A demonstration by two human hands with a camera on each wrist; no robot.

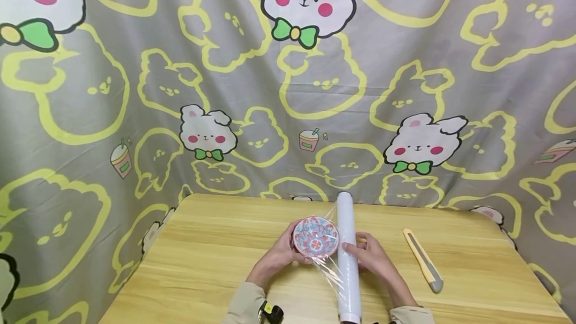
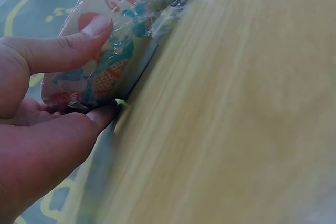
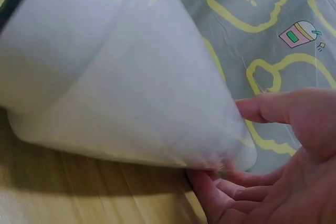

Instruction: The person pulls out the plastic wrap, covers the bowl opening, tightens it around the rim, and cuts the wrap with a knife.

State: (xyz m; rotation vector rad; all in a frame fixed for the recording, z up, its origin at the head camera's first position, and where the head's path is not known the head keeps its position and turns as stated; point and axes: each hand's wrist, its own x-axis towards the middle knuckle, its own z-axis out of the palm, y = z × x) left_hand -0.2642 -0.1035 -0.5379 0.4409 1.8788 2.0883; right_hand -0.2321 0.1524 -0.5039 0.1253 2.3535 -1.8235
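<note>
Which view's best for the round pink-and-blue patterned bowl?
Head. It shows the bowl from above: inner pattern and nearly all the rim. Left wrist catches only its outer side, cropped, with wrinkled clear film and the left hand partly over it. Right wrist: no bowl visible; the white cylindrical roll fills much of the frame.

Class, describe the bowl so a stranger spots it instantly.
On the wood-grain table, find the white cling film roll. Beside it, in the left hand, is the bowl. Its red and blue pattern sets it apart from the roll and yellow utility knife.
</note>
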